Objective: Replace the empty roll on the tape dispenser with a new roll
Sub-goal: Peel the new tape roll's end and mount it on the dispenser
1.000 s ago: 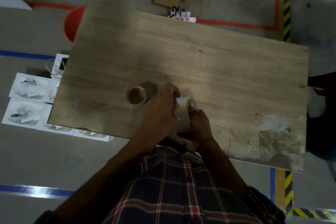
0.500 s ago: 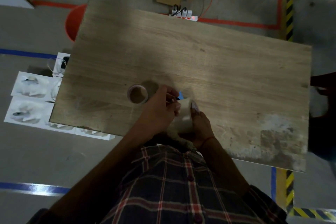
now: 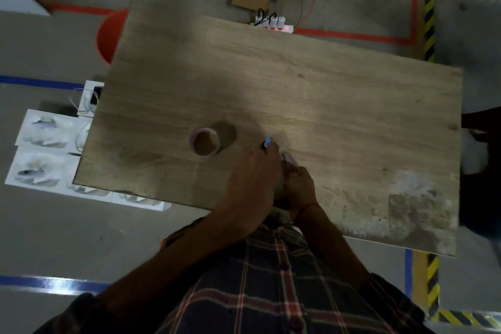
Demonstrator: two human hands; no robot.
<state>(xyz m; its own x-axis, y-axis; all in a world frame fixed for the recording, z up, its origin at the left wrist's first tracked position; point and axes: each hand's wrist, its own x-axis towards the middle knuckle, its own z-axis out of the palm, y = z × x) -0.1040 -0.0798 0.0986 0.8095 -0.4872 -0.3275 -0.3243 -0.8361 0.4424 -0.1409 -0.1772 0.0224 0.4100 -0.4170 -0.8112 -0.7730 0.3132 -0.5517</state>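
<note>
Head view: left hand point(image 3: 253, 179) and right hand point(image 3: 299, 187) curled around tape dispenser point(image 3: 267, 142), mostly hidden. Empty core point(image 3: 204, 141) apart. Risk: new roll seating crooked, unseen.

Single view, head-worn wide-angle camera. Looks steeply down and forward over the wearer's plaid shirt point(image 3: 271, 293) onto a wooden table point(image 3: 325, 95) that fills the frame's middle, its edges running skewed to the frame. Both forearms enter from the bottom edge, close to the lens. Concrete floor point(image 3: 54, 238) surrounds the table on all sides; straight lines bow toward the corners. No second view to compare.
</note>
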